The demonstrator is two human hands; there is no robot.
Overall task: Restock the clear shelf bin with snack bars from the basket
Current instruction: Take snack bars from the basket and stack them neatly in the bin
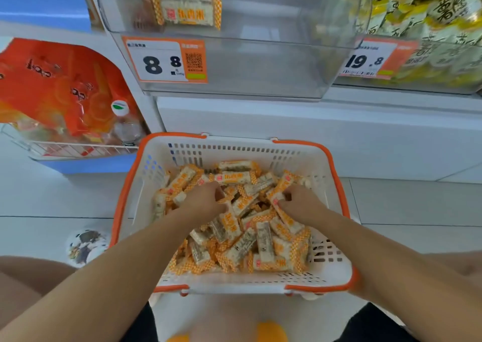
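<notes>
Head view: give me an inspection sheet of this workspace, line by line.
Surface: pale tiled floor; the basket stands on it below a white shelf base.
Job's things: white basket with orange rim, heaped with wrapped snack bars; clear shelf bin nearly bare, one small stack of bars at its back.
Clutter: round printed object on the floor left of the basket.
Hands: left hand and right hand both in the pile, fingers curled round bars.
Cables: nothing seen.
Surroundings: price tag on the bin; bin of yellow packets to the right; orange packs in a wire rack to the left.
</notes>
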